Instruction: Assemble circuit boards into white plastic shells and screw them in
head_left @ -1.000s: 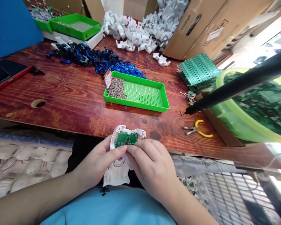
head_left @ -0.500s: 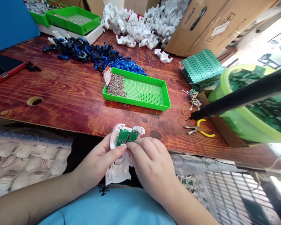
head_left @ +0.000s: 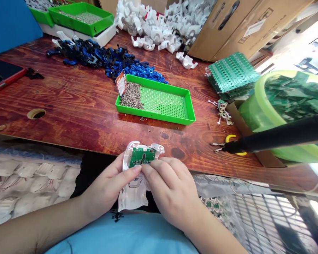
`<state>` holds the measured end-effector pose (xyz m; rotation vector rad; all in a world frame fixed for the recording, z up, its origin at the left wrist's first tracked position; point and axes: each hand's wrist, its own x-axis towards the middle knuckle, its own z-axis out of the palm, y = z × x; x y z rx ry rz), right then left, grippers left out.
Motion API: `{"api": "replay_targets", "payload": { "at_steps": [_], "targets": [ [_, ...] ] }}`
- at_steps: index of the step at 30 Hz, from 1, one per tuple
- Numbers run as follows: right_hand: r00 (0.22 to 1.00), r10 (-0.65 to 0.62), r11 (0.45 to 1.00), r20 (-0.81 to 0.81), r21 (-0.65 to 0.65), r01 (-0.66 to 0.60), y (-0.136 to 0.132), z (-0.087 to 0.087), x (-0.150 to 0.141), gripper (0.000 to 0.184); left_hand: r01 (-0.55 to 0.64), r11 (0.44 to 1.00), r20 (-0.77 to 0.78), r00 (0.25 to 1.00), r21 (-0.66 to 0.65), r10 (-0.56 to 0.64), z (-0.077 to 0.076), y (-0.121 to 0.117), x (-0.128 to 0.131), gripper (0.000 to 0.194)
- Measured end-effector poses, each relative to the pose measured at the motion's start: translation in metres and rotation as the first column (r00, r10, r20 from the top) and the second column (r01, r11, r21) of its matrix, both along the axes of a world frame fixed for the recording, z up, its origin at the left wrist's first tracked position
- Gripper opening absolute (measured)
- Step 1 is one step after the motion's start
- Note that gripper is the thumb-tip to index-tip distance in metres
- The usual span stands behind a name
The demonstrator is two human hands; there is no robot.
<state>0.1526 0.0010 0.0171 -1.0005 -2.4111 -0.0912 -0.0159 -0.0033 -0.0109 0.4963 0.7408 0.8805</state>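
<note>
Both hands hold a white plastic housing [head_left: 134, 197] just in front of the table's near edge. My left hand [head_left: 108, 187] grips its left side, thumb pressed by the small green circuit board [head_left: 142, 157] seated in its upper end. My right hand [head_left: 172, 190] is closed on the right side, fingertips pinching at the board's lower edge. A thin black wire runs across the top of the housing.
A green tray [head_left: 187, 106] with small screws [head_left: 129, 96] lies mid-table. Blue and black parts [head_left: 103, 60], white housings [head_left: 153, 28], stacked green boards [head_left: 230, 76], a green tub [head_left: 257, 102], yellow pliers [head_left: 230, 141] and a hanging black screwdriver [head_left: 281, 135] surround it. A phone [head_left: 2, 72] lies left.
The hanging black screwdriver has swung lower and to the right. My hands keep their hold on the housing, with only small finger shifts at the board.
</note>
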Motion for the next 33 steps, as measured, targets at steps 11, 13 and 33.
{"api": "replay_targets", "payload": {
  "at_steps": [11,13,33],
  "targets": [
    [0.996,-0.086,0.995,-0.027,-0.055,0.084,-0.002,-0.006,-0.002,0.018,-0.029,1.0,-0.023,0.999,-0.006,0.029,0.002,0.003,0.004,0.039],
    [0.996,-0.084,0.995,-0.007,-0.055,0.083,-0.002,-0.006,-0.002,0.018,-0.031,1.0,-0.035,0.999,0.006,0.031,0.001,0.003,0.004,0.037],
    [0.945,-0.155,0.987,-0.29,-0.016,0.157,-0.009,-0.013,-0.01,0.027,-0.032,0.998,-0.104,0.994,0.057,0.038,0.005,0.001,-0.001,0.031]
  ]
}}
